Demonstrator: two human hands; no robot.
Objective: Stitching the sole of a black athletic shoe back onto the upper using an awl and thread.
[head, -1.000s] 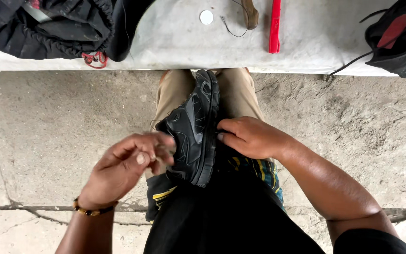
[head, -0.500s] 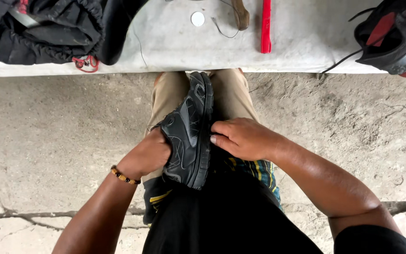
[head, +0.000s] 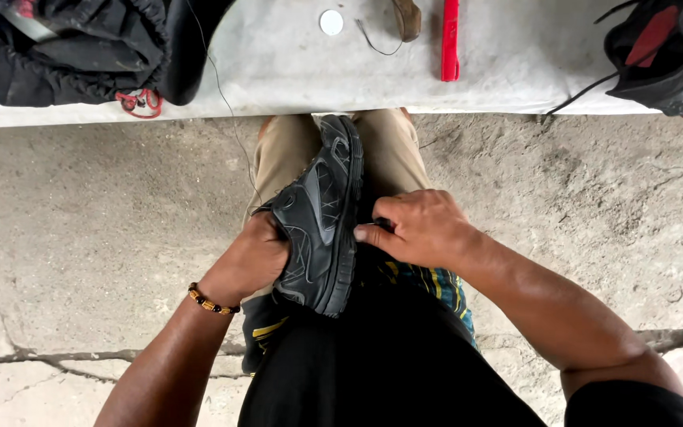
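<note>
The black sneaker [head: 319, 217] lies on my lap, resting on its side across my thighs, its long axis running from near to far: toe pointing away toward the counter [head: 278, 79], heel close to my belly. Its grey-black sole edge faces right, and the upper with its webbed overlay faces left and up.

My left hand [head: 250, 261] sits on the left side of the shoe, pressed against the upper near the heel end, fingers tucked under or behind the shoe where I cannot see them; the grip looks closed on the shoe, steadying it. My right hand [head: 416, 229] comes in from the right, touching the sole edge at about the middle of the shoe's length, thumb laid along the rim and fingers curled over toward the far side, pinching at something small that I cannot make out. Both hands are on the shoe, one to either side of its long axis, the right a little farther along it.

Beyond my knees, on the counter, lie a black jacket [head: 81, 47] at far left, a red-handled tool [head: 450, 39], a small white disc [head: 331, 21], and a second black and red shoe [head: 666, 51] at far right. A thin thread [head: 227, 111] hangs down from the counter toward my lap.
</note>
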